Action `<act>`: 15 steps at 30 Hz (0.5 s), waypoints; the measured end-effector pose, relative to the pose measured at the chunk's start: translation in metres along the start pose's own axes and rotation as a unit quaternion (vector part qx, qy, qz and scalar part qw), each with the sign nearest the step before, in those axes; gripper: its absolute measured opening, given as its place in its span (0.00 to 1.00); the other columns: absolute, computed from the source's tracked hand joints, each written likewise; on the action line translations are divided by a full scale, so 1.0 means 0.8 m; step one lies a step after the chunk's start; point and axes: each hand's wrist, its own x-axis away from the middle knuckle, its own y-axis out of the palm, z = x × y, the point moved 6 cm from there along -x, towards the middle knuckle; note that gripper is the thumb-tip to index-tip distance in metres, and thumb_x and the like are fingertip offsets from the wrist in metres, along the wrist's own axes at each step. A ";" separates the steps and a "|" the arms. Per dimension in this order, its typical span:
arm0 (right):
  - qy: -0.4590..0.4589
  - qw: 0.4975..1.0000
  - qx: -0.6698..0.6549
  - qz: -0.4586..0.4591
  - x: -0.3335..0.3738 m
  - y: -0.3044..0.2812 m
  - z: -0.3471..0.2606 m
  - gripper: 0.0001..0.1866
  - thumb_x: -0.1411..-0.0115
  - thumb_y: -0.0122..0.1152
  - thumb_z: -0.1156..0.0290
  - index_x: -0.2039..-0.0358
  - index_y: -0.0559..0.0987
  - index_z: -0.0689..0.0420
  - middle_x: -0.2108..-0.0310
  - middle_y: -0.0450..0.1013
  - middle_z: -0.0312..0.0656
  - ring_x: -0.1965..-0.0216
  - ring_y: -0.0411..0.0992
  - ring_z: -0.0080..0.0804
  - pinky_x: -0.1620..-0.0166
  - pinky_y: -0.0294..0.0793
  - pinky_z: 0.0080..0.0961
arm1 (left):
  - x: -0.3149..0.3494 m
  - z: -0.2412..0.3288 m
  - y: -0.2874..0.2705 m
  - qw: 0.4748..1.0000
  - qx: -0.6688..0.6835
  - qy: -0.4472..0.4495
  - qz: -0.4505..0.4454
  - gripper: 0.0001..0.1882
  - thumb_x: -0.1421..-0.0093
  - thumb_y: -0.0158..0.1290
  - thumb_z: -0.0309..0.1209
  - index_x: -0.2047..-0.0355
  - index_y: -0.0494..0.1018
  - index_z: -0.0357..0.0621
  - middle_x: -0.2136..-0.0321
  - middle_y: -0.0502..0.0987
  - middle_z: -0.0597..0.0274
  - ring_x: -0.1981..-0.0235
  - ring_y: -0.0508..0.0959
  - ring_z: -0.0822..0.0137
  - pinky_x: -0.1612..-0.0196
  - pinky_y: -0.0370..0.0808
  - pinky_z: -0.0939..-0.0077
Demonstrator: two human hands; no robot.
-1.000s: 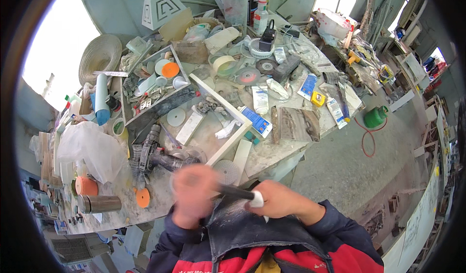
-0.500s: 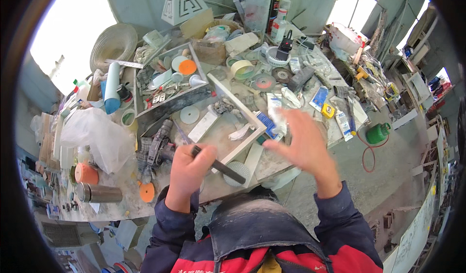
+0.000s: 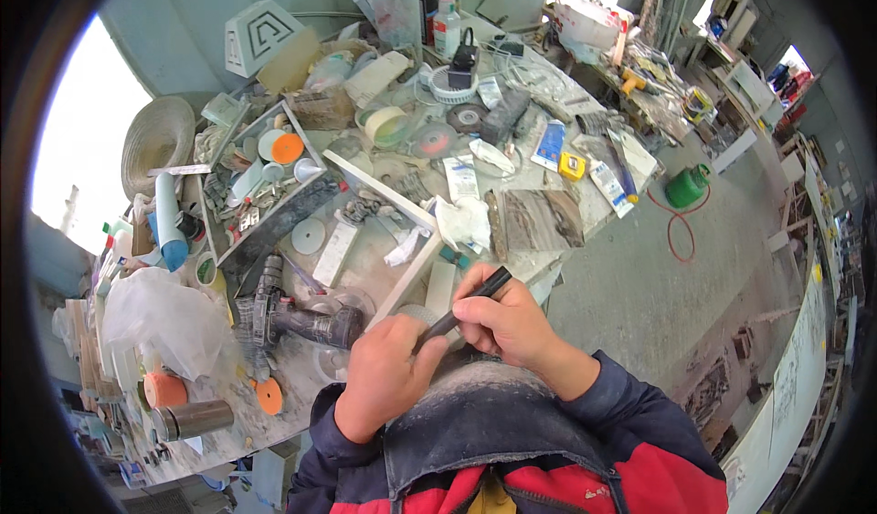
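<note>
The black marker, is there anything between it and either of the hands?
No. The black marker is already in both hands: the right hand grips its middle and the left hand closes on its lower end. Nothing sits between. The power drill lies off to their left on the workbench.

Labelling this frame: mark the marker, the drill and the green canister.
marker (image 3: 470,300), head view, middle of its black barrel.
drill (image 3: 297,317), head view, dark body by the grip.
green canister (image 3: 685,187), head view, its side, on the floor.
</note>
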 end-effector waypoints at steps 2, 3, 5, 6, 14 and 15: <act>-0.006 0.996 -0.083 -0.001 0.008 -0.007 0.005 0.04 0.37 0.59 0.76 0.65 0.73 0.56 0.84 0.66 0.34 0.87 0.58 0.19 0.83 0.54 0.19 | -0.001 -0.002 0.014 0.999 0.003 -0.010 -0.032 0.11 0.39 0.60 0.33 0.69 0.74 0.38 0.77 0.73 0.46 0.74 0.76 0.42 0.70 0.71 0.54; -0.025 0.991 -0.130 -0.006 0.014 -0.009 0.005 0.06 0.36 0.60 0.76 0.68 0.71 0.55 0.82 0.65 0.31 0.86 0.58 0.16 0.84 0.51 0.21 | -0.001 0.000 0.022 0.998 0.057 -0.010 -0.040 0.11 0.37 0.58 0.34 0.70 0.73 0.38 0.79 0.71 0.45 0.75 0.74 0.40 0.72 0.70 0.51; -0.066 0.992 -0.107 -0.001 0.026 -0.017 0.001 0.05 0.37 0.59 0.76 0.68 0.71 0.55 0.83 0.64 0.31 0.87 0.56 0.16 0.85 0.50 0.21 | 0.002 0.001 0.033 0.988 0.126 -0.029 -0.084 0.15 0.33 0.54 0.36 0.73 0.71 0.38 0.81 0.71 0.48 0.78 0.73 0.45 0.74 0.68 0.55; -0.086 0.990 -0.115 -0.009 0.031 -0.018 -0.001 0.05 0.37 0.59 0.75 0.68 0.71 0.54 0.84 0.63 0.31 0.87 0.55 0.16 0.85 0.50 0.21 | 0.003 0.002 0.037 0.981 0.159 -0.038 -0.107 0.17 0.31 0.52 0.37 0.74 0.70 0.38 0.82 0.71 0.50 0.80 0.73 0.48 0.75 0.67 0.57; -0.300 0.937 -0.137 0.116 0.111 -0.142 -0.101 0.03 0.41 0.57 0.75 0.68 0.71 0.55 0.85 0.64 0.35 0.89 0.53 0.17 0.84 0.52 0.20 | 0.005 -0.006 0.047 0.750 0.641 -0.139 -0.077 0.25 0.26 0.43 0.50 0.69 0.66 0.38 0.78 0.68 0.58 0.78 0.70 0.63 0.73 0.68 0.68; -0.303 0.938 -0.131 0.104 0.118 -0.142 -0.104 0.04 0.41 0.57 0.75 0.68 0.71 0.56 0.85 0.65 0.35 0.89 0.53 0.17 0.84 0.52 0.20 | 0.000 0.002 0.061 0.734 0.663 -0.126 -0.078 0.25 0.27 0.44 0.49 0.68 0.67 0.38 0.77 0.69 0.57 0.76 0.71 0.62 0.71 0.69 0.66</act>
